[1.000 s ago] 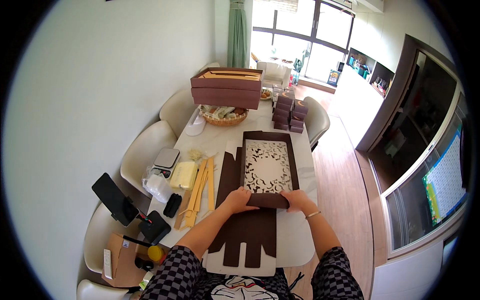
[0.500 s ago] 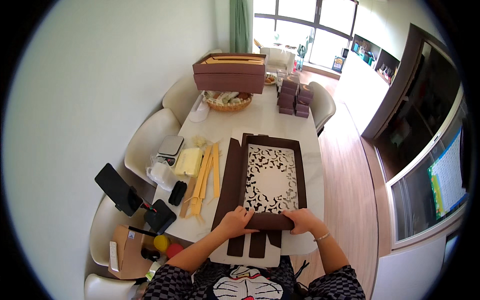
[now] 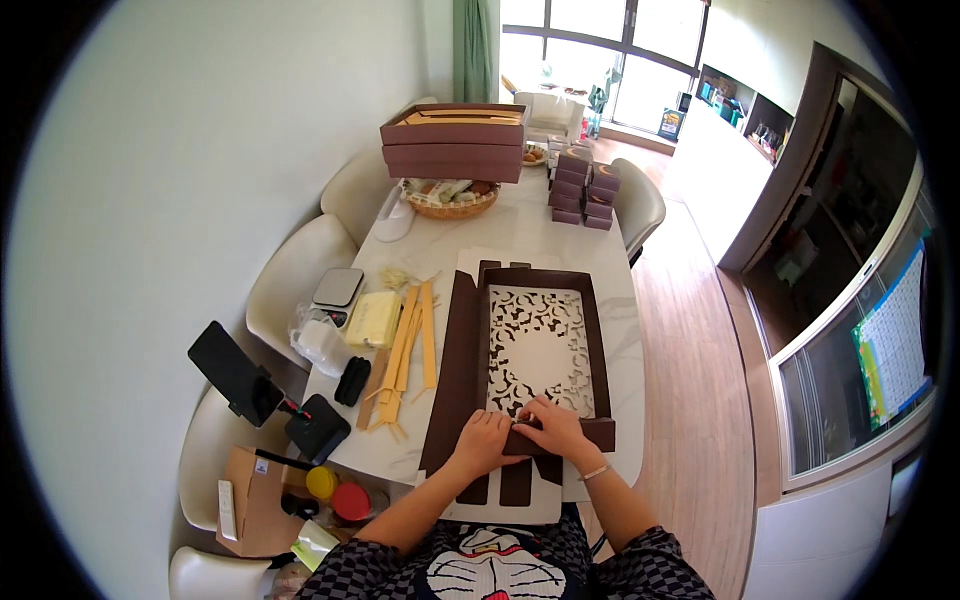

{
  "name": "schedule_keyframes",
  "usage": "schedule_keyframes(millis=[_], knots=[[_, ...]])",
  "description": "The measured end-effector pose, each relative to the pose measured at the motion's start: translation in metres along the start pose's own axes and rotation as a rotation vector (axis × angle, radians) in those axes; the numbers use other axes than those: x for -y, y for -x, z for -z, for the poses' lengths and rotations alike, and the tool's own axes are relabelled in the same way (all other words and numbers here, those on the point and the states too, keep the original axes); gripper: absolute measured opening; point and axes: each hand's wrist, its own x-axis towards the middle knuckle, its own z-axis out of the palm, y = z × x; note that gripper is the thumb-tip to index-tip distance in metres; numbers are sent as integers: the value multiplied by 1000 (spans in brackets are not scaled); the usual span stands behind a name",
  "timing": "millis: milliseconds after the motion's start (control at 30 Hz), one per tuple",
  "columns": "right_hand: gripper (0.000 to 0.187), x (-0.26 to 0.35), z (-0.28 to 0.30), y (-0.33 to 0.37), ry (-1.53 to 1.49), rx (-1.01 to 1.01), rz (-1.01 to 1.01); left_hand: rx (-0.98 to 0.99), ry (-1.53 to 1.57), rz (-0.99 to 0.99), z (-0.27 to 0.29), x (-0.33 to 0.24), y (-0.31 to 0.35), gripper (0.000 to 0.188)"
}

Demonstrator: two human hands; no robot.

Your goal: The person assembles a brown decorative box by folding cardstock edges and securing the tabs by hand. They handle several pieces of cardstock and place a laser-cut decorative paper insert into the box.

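On the table (image 3: 530,225), the box (image 3: 597,345) is grasped by the left hand (image 3: 484,442); the right hand (image 3: 552,430), hold unclear, has been brought beside those fingers, concentrating handling there.

The head view (a wide fisheye) looks down from above, along the table (image 3: 530,232) toward the window (image 3: 580,65).

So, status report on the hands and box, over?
Left grip, right grip: both on brown box, near side. Patterned panel inside. Yellow strips left, clear of it.
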Motion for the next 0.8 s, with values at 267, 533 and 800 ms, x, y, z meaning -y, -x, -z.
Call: schedule_keyframes(millis=[267,533,800], knots=[[16,6,-11,-14,63,-64,150,-247,118,53,4,-9,1,72],[21,-8,-17,-27,-62,204,-14,-155,-18,135,18,-25,-2,65],[23,-15,-15,-40,-274,325,-101,-123,75,161,-6,-18,-4,66]])
